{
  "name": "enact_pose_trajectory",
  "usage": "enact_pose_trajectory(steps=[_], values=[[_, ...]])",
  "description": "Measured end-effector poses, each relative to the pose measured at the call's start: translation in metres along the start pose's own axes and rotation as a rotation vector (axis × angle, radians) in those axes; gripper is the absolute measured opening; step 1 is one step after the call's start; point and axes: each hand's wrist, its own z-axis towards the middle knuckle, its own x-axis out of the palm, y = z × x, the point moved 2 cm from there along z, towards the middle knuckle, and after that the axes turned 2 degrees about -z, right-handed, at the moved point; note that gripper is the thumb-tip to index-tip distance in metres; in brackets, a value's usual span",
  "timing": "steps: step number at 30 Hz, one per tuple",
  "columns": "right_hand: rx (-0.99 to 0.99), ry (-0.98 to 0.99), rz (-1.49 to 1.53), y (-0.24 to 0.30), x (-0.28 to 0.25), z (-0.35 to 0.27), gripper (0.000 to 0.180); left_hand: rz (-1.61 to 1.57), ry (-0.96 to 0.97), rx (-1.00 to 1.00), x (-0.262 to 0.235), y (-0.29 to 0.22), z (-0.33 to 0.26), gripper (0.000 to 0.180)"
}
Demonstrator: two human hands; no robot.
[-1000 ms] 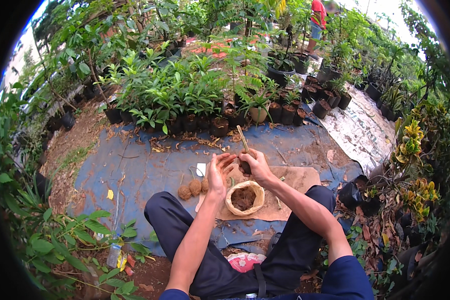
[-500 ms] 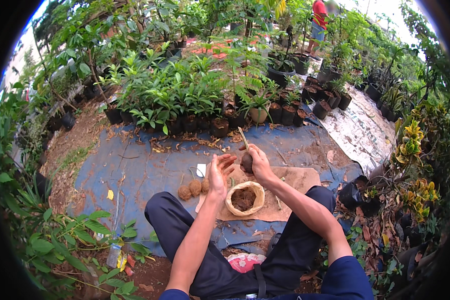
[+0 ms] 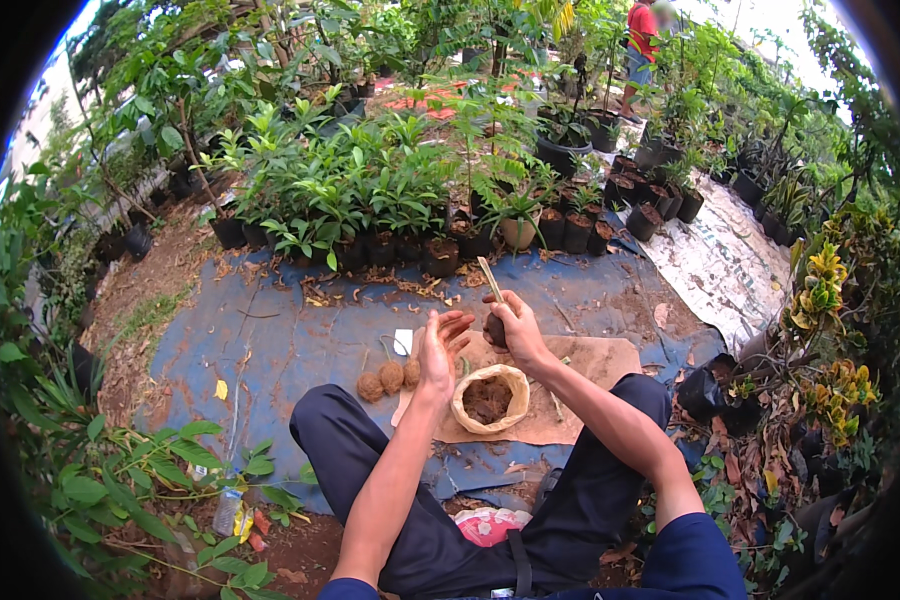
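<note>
My right hand (image 3: 516, 325) is closed around a dark brown ball of soil (image 3: 494, 330) with a pale cut stem (image 3: 490, 279) sticking up out of it. Facing it, my left hand (image 3: 440, 346) is open, its fingers stretched out and the palm turned toward the ball, holding nothing. Below both hands stands a cream sack (image 3: 460, 408) with a rolled rim. Loose brown fibrous soil (image 3: 488, 398) fills its inside. Left of my left wrist, several round fibrous balls (image 3: 370, 386) sit in a row, with thin stems rising from some.
The sack stands on a brown cardboard sheet (image 3: 600, 357) over a blue tarp (image 3: 240, 340). A white tag (image 3: 403, 341) lies behind the balls. Potted plants (image 3: 370, 190) line the far side; a black pot (image 3: 705, 388) is at right. A person in red (image 3: 641, 35) stands far back.
My right hand and the soil ball have shifted very slightly; the stem leans a little differently. My left hand stays open in almost the same place.
</note>
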Motion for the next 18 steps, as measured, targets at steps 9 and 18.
enact_pose_trajectory(steps=[9, 18], values=[[0.041, -0.018, -0.036, 0.003, 0.001, 0.001, 0.027, 0.002, -0.012, 0.004, 0.001, 0.001, 0.000, 0.049], [0.275, -0.069, 0.274, 0.002, -0.008, 0.004, 0.032, -0.028, -0.174, -0.002, -0.013, -0.002, 0.007, 0.048]])
